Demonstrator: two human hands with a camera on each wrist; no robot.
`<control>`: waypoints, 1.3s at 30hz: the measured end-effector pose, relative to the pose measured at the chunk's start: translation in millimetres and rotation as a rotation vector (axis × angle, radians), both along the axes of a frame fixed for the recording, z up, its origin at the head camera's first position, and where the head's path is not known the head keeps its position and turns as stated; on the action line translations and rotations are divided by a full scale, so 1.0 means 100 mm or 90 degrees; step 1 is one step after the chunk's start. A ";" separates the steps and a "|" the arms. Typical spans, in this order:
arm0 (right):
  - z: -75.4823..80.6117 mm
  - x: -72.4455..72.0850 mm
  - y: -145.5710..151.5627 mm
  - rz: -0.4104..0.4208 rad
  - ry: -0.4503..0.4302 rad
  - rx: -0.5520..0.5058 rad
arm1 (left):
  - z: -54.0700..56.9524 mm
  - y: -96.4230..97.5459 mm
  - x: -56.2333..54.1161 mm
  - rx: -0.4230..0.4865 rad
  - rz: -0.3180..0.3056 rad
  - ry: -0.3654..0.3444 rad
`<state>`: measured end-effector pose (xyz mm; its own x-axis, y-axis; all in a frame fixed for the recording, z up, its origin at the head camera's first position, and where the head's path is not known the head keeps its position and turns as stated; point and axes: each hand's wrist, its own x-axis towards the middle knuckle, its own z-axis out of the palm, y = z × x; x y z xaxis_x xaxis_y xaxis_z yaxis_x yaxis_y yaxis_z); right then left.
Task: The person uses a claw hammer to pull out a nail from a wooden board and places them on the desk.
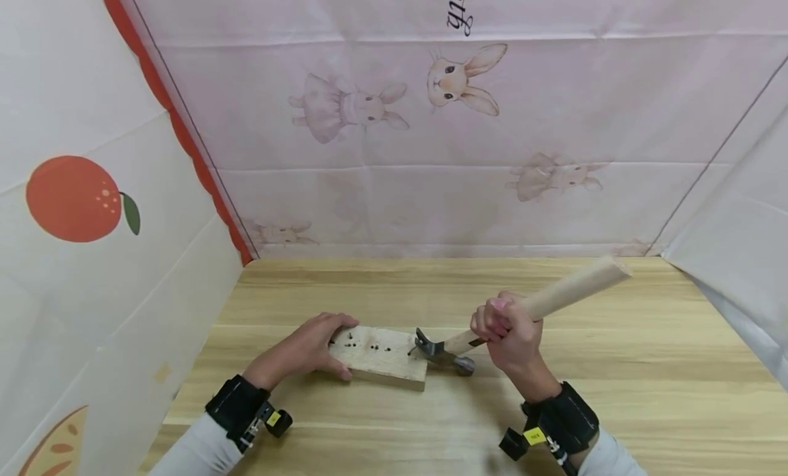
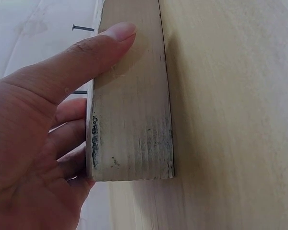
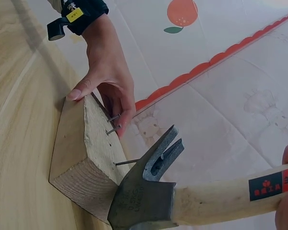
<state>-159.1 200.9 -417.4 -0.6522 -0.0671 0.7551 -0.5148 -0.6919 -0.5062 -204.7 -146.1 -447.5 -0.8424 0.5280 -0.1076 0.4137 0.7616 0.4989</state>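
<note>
My left hand (image 1: 310,346) grips the left end of a pale wooden block (image 1: 378,362), thumb on its near side and fingers on the far side. Several nails and dark holes show in its upper face; two nail shanks (image 3: 114,123) stand up by the left hand in the right wrist view. My right hand (image 1: 511,332) holds a claw hammer (image 1: 575,288) by its wooden handle, which slants up to the right. The hammer's claw (image 3: 156,158) is at a nail (image 3: 127,163) near the block's right end. Whether the claw's slot has that nail cannot be made out.
The block rests on a wood-grain tabletop (image 1: 345,435). A pinkish sheet (image 1: 382,202) with printed rabbits rises behind it. White sheets flank the table, the left one (image 1: 141,291) printed with an orange. Each wrist wears a black strap with a small camera.
</note>
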 end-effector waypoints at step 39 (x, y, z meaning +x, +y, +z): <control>0.22 0.18 -0.10 0.061 0.055 0.005 | 0.33 0.27 0.24 0.158 -0.107 0.060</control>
